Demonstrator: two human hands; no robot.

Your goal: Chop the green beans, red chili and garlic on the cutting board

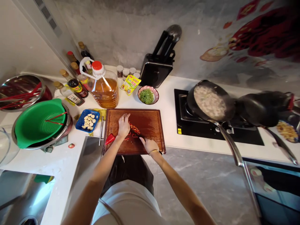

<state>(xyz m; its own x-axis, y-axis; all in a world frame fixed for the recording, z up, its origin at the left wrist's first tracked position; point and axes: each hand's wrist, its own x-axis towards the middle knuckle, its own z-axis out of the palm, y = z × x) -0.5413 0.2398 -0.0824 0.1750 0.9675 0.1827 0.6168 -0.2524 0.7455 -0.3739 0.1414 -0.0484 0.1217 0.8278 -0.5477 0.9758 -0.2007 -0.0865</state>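
Observation:
On a brown wooden cutting board (150, 118), my right hand (150, 145) grips a kitchen knife (135, 133) by its handle, the dark blade pointing up and left. My left hand (123, 125) is curled on the board just left of the blade, pressing on red pepper that its fingers mostly hide. Sliced red pepper (134, 127) lies along the blade, with small bits scattered below. A larger piece of red pepper (110, 138) rests at the board's left edge, by my left wrist.
Left of the board are a blue tray (78, 125) of garlic cloves, a green colander (35, 125) and an oil jug (105, 90). Behind stand a bowl of shredded greens (147, 96) and a knife block (156, 72). A pan (194, 106) of pale food sits on the stove, right.

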